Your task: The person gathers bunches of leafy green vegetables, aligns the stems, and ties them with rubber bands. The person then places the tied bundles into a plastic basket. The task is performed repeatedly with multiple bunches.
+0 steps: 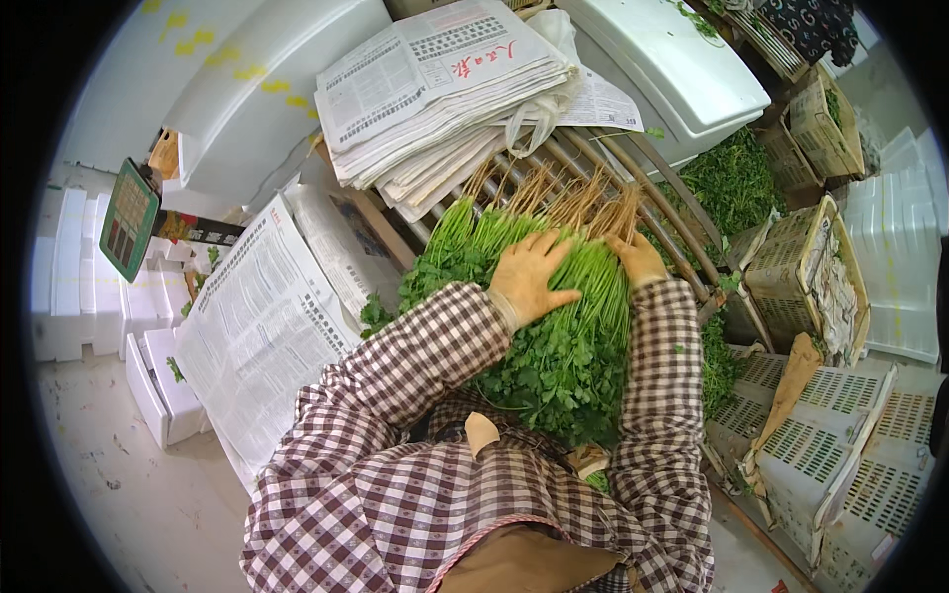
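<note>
A broad bundle of leafy green herb, apparently coriander [571,356], lies before me with its thin brown roots [549,193] pointing away and its leaves toward my body. Across the stems rests my left hand [528,278], palm down, fingers spread and thumb out to the right. My right hand [639,259] touches the bundle's right side near the roots; its fingers are partly hidden there. Both hands appear to wear thin gloves. Under the root ends is a rack of metal bars [574,148].
Stacked newspapers [445,89] lie beyond the roots, beside a plastic bag [537,122]. More newspaper [259,333] spreads at left, near a scale display [130,219]. White foam boxes [667,67] stand behind. Plastic crates [808,422] and loose greens [730,174] are at right.
</note>
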